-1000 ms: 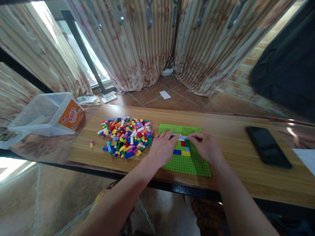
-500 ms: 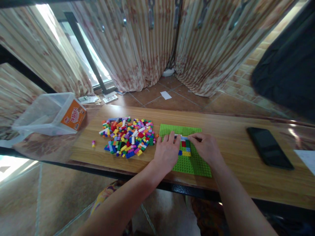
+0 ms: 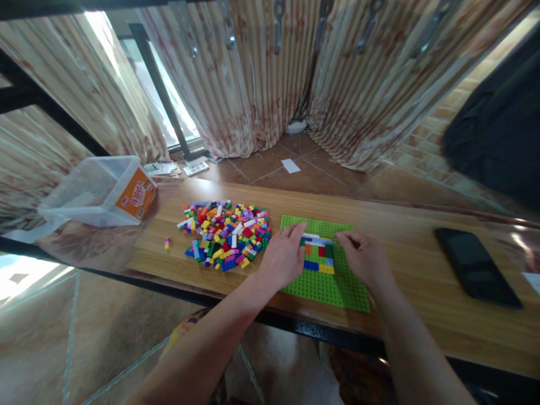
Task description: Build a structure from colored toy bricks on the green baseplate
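On a green studded baseplate [image 3: 333, 295] sits a flat block of colourful toy bricks [image 3: 319, 264], with blue and yellow along its near edge. A white and light blue row [image 3: 314, 239] runs along the far edge. My left hand [image 3: 283, 256] rests at the block's left side, fingers stretched out and covering part of it. My right hand [image 3: 366, 259] is just right of the block, thumb and forefinger closed together; whether they hold anything is hidden. Left of the plate lies a loose pile of mixed bricks [image 3: 230, 236].
A clear plastic tub [image 3: 95, 191] with an orange label lies on its side at the left end of the wooden table [image 3: 405, 236]. A small pink and yellow brick piece [image 3: 167, 243] lies apart from the pile. A black phone [image 3: 476, 267] lies at the right.
My right fingertips have drawn off the block's far right corner to the right, uncovering it. My left fingers have shifted left, showing more of the block. The whole view has shifted slightly.
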Demonstrator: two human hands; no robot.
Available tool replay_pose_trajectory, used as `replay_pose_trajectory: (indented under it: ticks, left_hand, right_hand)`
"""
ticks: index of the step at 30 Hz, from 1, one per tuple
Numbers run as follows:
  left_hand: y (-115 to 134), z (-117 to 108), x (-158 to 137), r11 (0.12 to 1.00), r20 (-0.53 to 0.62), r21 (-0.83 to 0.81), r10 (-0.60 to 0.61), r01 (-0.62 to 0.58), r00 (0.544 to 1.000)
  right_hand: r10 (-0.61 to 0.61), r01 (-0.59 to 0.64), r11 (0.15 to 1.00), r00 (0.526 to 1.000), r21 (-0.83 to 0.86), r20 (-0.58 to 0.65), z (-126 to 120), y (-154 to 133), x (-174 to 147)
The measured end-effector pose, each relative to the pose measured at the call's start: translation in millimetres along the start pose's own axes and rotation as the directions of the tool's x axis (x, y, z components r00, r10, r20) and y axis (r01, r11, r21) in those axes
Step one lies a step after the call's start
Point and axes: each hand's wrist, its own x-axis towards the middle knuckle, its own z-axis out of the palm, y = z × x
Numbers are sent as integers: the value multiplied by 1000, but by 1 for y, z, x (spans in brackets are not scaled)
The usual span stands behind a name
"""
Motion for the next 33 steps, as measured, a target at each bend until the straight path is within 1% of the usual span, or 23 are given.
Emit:
replay_pose_trajectory:
  ticks: [4,6,8,10,14,20,23,27,30,32,33]
  left_hand:
    - [-2,-4,2,1000,0,-7,-20,20,1000]
    - [-3,-4,2,999,7,6,-32,32,999]
    - [-4,-4,3,999,16,15,-39,38,999]
    - [-5,-4,3,999,20,20,-40,40,999]
    - [-5,-5,4,999,15,21,-35,35,999]
    - [-9,-9,5,999,-30,-3,-47,47,998]
    - [-14,-15,6,996,-73,0,-85,85,994]
    - [-30,-35,9,988,-110,9,-152,154,982]
    - [-49,-60,8,966,-95,39,-253,257,963]
    - [-63,-78,4,940,-81,107,-316,323,945]
    - [-70,-87,2,923,-95,141,-347,357,933]
  right_hand:
    - [-61,62,998,998,6,-34,2,-2,-2]
    - [-134,134,991,991,7,-7,6,-4,-3]
    - [-223,223,975,975,-10,24,11,-5,-4]
    - [-283,286,957,957,-47,62,17,-5,-4]
    - [-290,301,948,951,-102,107,23,-3,-4]
    - [-314,319,943,947,-93,67,22,-2,-4]
    - [-308,310,946,951,-98,42,22,0,-4]
    - [-311,313,944,950,-104,29,22,3,-3]
    - [-325,324,940,946,-107,8,22,5,-4]
    - [-325,324,940,946,-107,3,22,6,-4]
    - [-323,322,941,946,-107,8,22,6,-4]
